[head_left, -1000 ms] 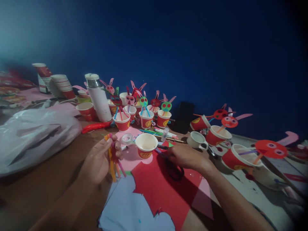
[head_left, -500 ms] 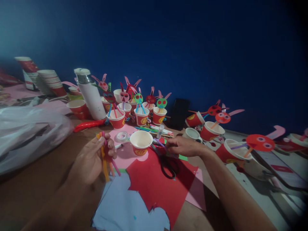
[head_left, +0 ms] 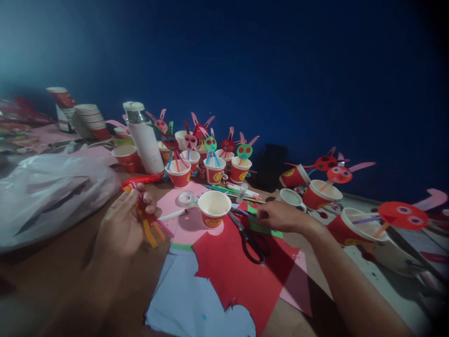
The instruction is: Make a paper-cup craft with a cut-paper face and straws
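Note:
My left hand (head_left: 121,222) is closed around a small bunch of coloured strips (head_left: 149,232), orange, yellow and pink-purple, that hang below the fingers. At the right, my right hand (head_left: 280,215) rests low over a piece of green paper (head_left: 261,226). Its fingers are curled together, and whatever they grip is hidden. Black-handled scissors (head_left: 253,248) lie just left of it on red paper (head_left: 238,271), their blades pointing towards a red and white paper cup (head_left: 214,210). That cup stands upright between my hands. A purple strip (head_left: 241,211) lies by the blades.
Behind stand several cups with paper rabbit faces (head_left: 211,144), and more cups (head_left: 317,194) on the right. A white bottle (head_left: 143,140) and a plastic bag (head_left: 52,196) are at left. Tape (head_left: 186,198), a marker (head_left: 171,215), a mug (head_left: 290,197) and blue paper (head_left: 196,299) lie nearer.
The view has turned slightly left, so everything sits further right. My left hand has tilted, swinging the strips' lower ends to the right. My right hand stays near the scissors and green paper.

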Tool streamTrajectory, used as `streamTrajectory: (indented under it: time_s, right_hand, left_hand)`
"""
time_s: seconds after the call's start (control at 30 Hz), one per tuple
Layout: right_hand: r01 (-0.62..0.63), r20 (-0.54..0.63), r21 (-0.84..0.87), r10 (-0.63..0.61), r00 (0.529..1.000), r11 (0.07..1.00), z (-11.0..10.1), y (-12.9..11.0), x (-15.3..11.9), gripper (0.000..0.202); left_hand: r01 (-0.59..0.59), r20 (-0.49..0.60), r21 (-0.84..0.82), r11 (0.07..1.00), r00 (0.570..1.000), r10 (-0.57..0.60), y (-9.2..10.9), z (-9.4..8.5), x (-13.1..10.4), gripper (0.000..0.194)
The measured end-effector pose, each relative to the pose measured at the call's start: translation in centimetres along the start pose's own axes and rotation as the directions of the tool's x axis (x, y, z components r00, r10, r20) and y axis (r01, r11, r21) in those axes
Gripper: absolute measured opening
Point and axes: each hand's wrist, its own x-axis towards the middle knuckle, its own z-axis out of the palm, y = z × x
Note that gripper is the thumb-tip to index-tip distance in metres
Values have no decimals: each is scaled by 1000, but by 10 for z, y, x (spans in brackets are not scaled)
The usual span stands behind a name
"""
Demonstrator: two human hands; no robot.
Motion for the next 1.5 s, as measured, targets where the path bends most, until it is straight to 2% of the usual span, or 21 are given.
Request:
streamTrajectory:
  time_s: [0.23,0.73,1.17,1.5]
  right_hand:
    - [-26,-40,-26,25,999,999,-4,-6,-1,21]
    - [-6,-102,64,12,995,998,-16,-12,-8,23]
    - [-7,-99,89,15,995,996,-18,-10,-7,26]
    - [-2,-83,117,12,997,993,-14,-1,-5,25]
  left_hand:
    - [13,-6,3,1000,1000,-13,1,1,0,13]
    - [75,41,43,996,996,-77,-4,6,-4,15]
    - [58,63,63,996,996,-62,-5,7,-5,11]
    - [42,39,59,997,998,-44,-5,9,-5,8]
